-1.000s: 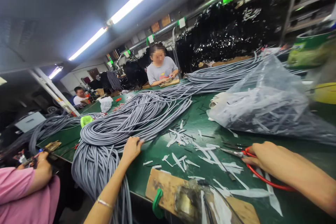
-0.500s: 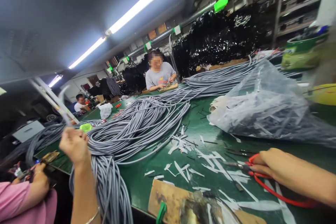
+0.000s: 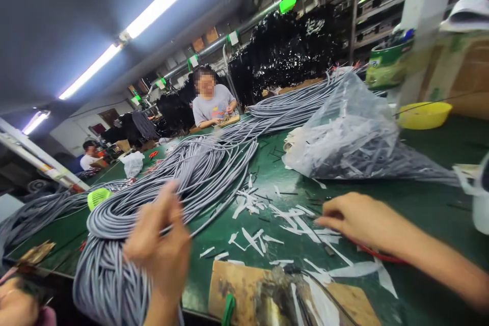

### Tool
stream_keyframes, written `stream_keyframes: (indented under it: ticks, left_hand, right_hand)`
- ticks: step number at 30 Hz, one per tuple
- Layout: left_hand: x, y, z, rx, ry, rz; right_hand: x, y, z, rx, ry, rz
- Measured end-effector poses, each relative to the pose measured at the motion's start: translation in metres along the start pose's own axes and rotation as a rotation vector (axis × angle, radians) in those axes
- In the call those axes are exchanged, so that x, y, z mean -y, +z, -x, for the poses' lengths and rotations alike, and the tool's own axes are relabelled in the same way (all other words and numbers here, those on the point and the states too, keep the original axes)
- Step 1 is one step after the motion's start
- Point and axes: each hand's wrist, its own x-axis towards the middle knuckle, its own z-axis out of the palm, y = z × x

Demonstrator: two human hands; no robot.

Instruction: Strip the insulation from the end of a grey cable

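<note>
My left hand [image 3: 162,244] is raised in front of the grey cable coil [image 3: 160,204], blurred by motion. Its thumb and forefinger are closed on a translucent white strip [image 3: 193,165], whose smeared upper end slants up to the right. My right hand [image 3: 353,219] is low over the green table, fingers curled together beside dark slender tools [image 3: 316,201]; what they pinch, if anything, I cannot make out. Beneath that wrist shows the red handle [image 3: 378,253] of a hand tool, mostly covered. White strip scraps [image 3: 257,239] lie between my hands.
A stained wooden board [image 3: 229,285] with a green clip [image 3: 228,308] is at the near edge. A clear bag of scraps [image 3: 344,147] and a yellow bowl [image 3: 426,114] stand right. One co-worker [image 3: 212,104] sits across the table; another person's hand [image 3: 17,300] shows lower left.
My left hand has come down and rightward with the white strip. My right hand has let go of the red-handled tool and its fingers have shifted toward the dark tools. The view has turned right.
</note>
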Motion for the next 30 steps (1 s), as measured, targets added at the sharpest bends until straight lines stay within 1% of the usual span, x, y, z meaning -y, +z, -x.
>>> stream_keyframes:
  ticks: [1,3,4,5,6,8,9,11,15,17,21,26,30]
  left_hand:
    - [-0.004,0.015,0.009,0.092,0.054,-0.039]
    - [-0.012,0.048,0.028,0.319,0.143,-0.078]
    - [-0.014,0.063,0.036,0.419,0.165,-0.058]
    - [-0.017,0.076,0.044,0.49,0.167,-0.017]
    - [-0.018,0.086,0.05,0.524,0.163,0.04]
    - [-0.021,0.098,0.06,0.533,0.145,0.118]
    - [-0.022,0.1,0.062,0.518,0.131,0.139]
    - [-0.024,0.1,0.065,0.485,0.098,0.163]
    - [-0.027,0.095,0.068,0.455,0.052,0.203]
    - [-0.027,0.094,0.07,0.46,0.041,0.224]
    - [-0.027,0.093,0.073,0.465,0.046,0.26]
    - [-0.026,0.092,0.07,0.446,0.087,0.252]
    - [-0.025,0.092,0.071,0.458,0.117,0.256]
  right_hand:
    - [0.009,0.009,0.003,0.009,-0.029,-0.008]
    - [0.02,0.033,0.008,0.009,-0.088,-0.035]
    - [0.022,0.044,0.01,0.001,-0.116,-0.056]
    - [0.022,0.054,0.011,-0.018,-0.136,-0.076]
    - [0.021,0.062,0.011,-0.038,-0.15,-0.1]
    - [0.016,0.07,0.008,-0.082,-0.168,-0.166]
    - [0.015,0.069,0.006,-0.104,-0.171,-0.204]
    - [0.013,0.062,0.0,-0.159,-0.157,-0.299]
    - [0.018,0.035,-0.005,-0.407,-0.026,-0.664]
    - [0.023,0.024,-0.004,-0.473,0.054,-0.847]
    - [0.029,0.011,0.0,-0.407,0.238,-1.244]
    - [0.033,0.0,0.004,-0.358,0.269,-1.387]
    - [0.036,-0.004,0.006,-0.383,0.289,-1.55]
